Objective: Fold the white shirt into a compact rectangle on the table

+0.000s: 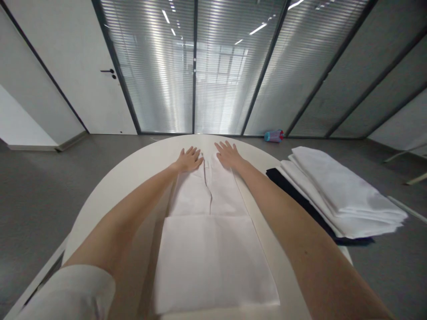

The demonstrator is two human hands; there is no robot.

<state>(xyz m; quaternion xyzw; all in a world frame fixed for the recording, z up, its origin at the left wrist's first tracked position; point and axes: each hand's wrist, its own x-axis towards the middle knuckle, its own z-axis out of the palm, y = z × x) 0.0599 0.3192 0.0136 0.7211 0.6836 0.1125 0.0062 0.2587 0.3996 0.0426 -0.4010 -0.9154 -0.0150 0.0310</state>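
Note:
A white garment (216, 262) lies lengthwise in front of me, its near part folded over so that a straight edge crosses it. A slit-like opening with a wavy edge runs down the middle of its far part. My left hand (189, 159) lies flat with fingers spread on the far left corner of the garment. At the far right corner, my right hand (228, 154) is spread flat too, partly on the cloth and partly past its edge. Both arms reach out along the garment's sides, and neither hand grips anything.
The garment rests on a round white table (110, 186). On the right sits a stack of folded white cloths (347, 186), with a dark cloth (300, 204) underneath. A blue and red object (273, 136) stands on the floor near the glass wall (220, 89).

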